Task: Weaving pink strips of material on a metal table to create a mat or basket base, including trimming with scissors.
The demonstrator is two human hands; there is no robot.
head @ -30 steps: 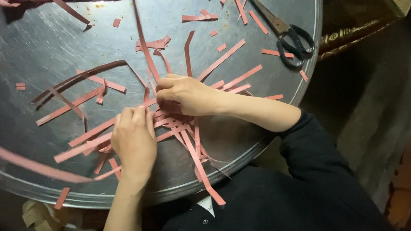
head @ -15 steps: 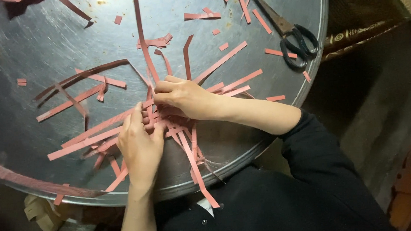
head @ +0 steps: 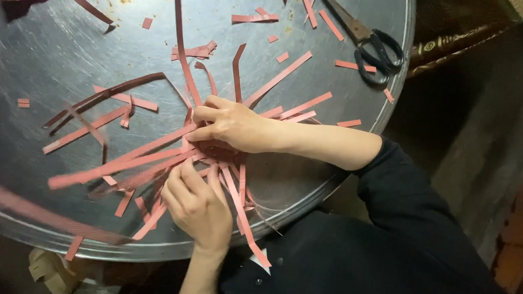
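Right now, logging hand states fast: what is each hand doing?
Left hand: fingers bent, pressing pink paper strips.
Right hand: curled, pinching the strips at their crossing.

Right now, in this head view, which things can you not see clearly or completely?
1. Head view: the crossing point of the pink paper strips is hidden under the right hand and left hand.
2. The scissors: blade tips blend into the round metal tray.
3. Tray's top and left are cut off by the frame edge.
4. Long strips at lower left are motion-blurred.
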